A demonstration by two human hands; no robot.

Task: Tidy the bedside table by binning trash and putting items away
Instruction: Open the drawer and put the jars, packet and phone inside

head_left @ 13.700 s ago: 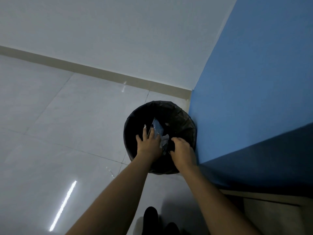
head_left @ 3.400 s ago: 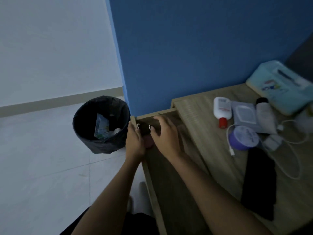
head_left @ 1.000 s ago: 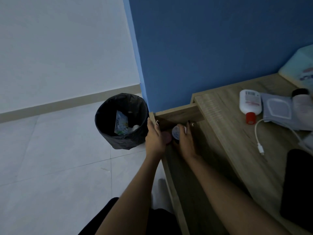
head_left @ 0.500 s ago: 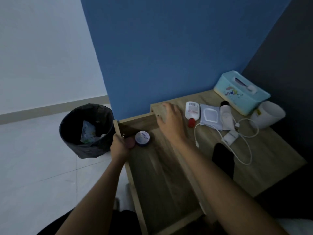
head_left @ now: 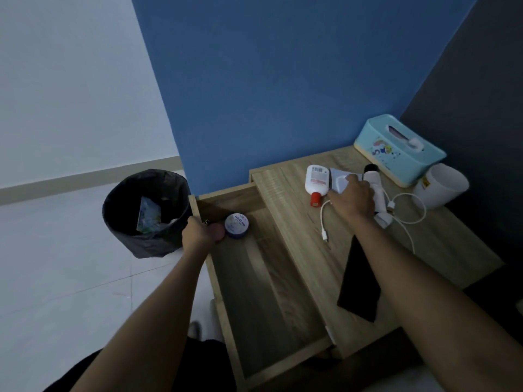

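**Both hands at the open drawer and table**

At the left we see a round bin (head_left: 147, 213) lined with a crinkled black bag, glossy wrappers inside it. Our left hand (head_left: 198, 234) curls round a small pinkish lump (head_left: 218, 232) in the wooden drawer's (head_left: 268, 292) far corner. What the lump is, we cannot make out. A round blue-lidded jar (head_left: 236, 225) sits just beside it.

On the grained table (head_left: 305, 244) lies a white bottle (head_left: 317, 183) with a red cap. Our right hand (head_left: 352, 199) lies palm down on a flat grey packet (head_left: 341, 181), fingers bent. Its back hides whether they pinch. A white tube (head_left: 375, 182), a looping cable (head_left: 407, 219), a flat black slab (head_left: 358, 290), a turquoise tissue box (head_left: 399, 149) and a white cup (head_left: 440, 185) follow.
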